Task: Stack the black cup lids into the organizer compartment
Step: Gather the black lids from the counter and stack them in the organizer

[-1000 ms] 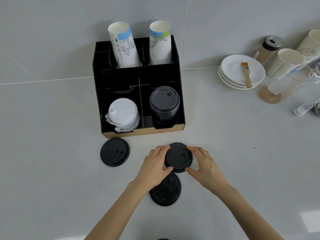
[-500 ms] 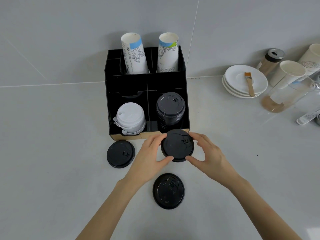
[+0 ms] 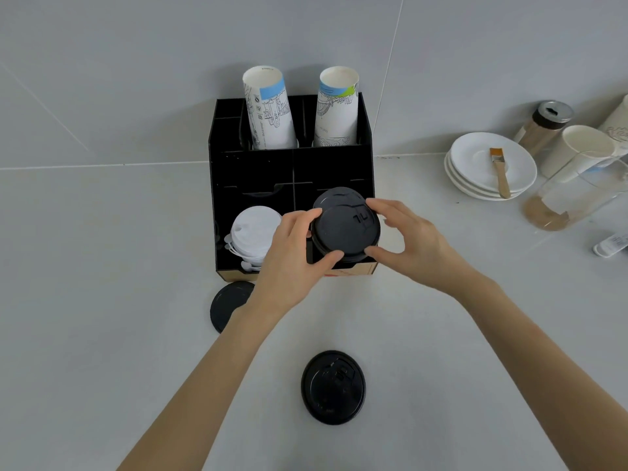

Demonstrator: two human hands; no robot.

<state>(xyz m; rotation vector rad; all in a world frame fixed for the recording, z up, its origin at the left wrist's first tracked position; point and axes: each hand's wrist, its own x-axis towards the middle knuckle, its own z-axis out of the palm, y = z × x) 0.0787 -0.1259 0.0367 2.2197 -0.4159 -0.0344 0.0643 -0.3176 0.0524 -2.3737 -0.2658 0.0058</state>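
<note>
**Black lid held over front-right compartment of organizer**

Both hands grip 1 black lid (image 3: 346,229) by its rim. The left hand (image 3: 292,256) pinches the lid's left edge between thumb and fingers; the right hand (image 3: 413,244) pinches the right edge the same way. The lid is level, top face up, directly above the stack of black lids (image 3: 334,197) in the front-right compartment of the black organizer (image 3: 251,171). Whether it touches the stack cannot be told.

The front-left compartment holds a stack of white lids (image 3: 253,232). 2 paper cup stacks (image 3: 270,110) stand in the rear compartments.

2 more black lids lie on the counter (image 3: 102,300): the loose lid at left (image 3: 226,305) sits just in front of the organizer, partly hidden by the left wrist; the loose lid in front (image 3: 333,387) lies between the forearms, well apart from the organizer.

At right, a brush (image 3: 499,171) rests on stacked white saucers (image 3: 475,164).
</note>
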